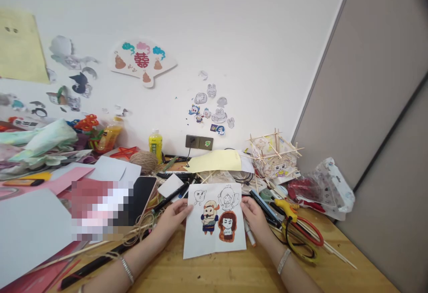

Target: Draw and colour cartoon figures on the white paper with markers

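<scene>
A white sheet with cartoon drawings (214,221) lies tilted up over the wooden table (234,275); two figures on it are coloured, two are only outlined. My left hand (172,219) pinches its left edge with thumb on top. My right hand (256,216) grips its right edge, fingers closed on the paper. Both wrists wear thin bracelets. A marker (249,235) lies just under my right hand.
Red-handled scissors (309,233) and a yellow glue gun (286,207) lie to the right, with a stick-and-paper lantern (276,157) behind. A phone (142,195), twine ball (143,161), yellow bottle (155,145) and sheets of paper (30,230) crowd the left. Pens and skewers are scattered about.
</scene>
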Motion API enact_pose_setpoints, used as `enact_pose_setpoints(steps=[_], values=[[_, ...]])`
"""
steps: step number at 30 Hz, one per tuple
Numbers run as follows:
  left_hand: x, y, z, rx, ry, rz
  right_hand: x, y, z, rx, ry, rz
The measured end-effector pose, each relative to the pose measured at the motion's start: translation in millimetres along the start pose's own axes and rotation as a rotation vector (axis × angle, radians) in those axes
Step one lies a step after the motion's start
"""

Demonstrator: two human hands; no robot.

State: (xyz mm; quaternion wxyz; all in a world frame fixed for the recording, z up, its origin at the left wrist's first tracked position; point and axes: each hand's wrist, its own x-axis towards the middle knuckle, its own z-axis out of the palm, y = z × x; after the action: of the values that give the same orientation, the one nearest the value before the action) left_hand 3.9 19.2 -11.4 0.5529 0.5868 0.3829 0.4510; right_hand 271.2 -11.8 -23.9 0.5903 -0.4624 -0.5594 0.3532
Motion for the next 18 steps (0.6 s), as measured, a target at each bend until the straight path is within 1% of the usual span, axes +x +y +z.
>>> enact_pose_setpoints(steps=[5, 7, 8, 11, 14, 16, 18], values=[[-11.9, 5.9, 11.0, -0.032, -0.23, -0.081, -0.3, 3.3, -2.6, 0.033, -0.011, 0.029], [-13.4, 4.0, 14.1, -0.017, -0.281, -0.092, -2.1, 0.4, -1.6, 0.033, -0.014, 0.036], [-13.1, 2.4, 14.7, -0.009, -0.284, -0.093, -3.1, -1.5, -0.8, 0.037, -0.022, 0.043], [-8.8, -2.8, 12.8, -0.002, -0.233, -0.078, -5.3, -4.2, 2.3, 0.079, -0.108, 0.1], [-2.3, -7.3, 7.6, 0.001, -0.134, -0.042, -5.2, 0.8, 4.6, 0.086, -0.21, 0.172], [1.1, -9.2, 4.3, 0.0, -0.08, -0.022, -4.3, 6.3, 5.4, 0.06, -0.228, 0.194], [3.0, -10.3, 2.4, -0.007, -0.053, -0.01, -2.9, 10.4, 5.7, 0.063, -0.221, 0.189]])
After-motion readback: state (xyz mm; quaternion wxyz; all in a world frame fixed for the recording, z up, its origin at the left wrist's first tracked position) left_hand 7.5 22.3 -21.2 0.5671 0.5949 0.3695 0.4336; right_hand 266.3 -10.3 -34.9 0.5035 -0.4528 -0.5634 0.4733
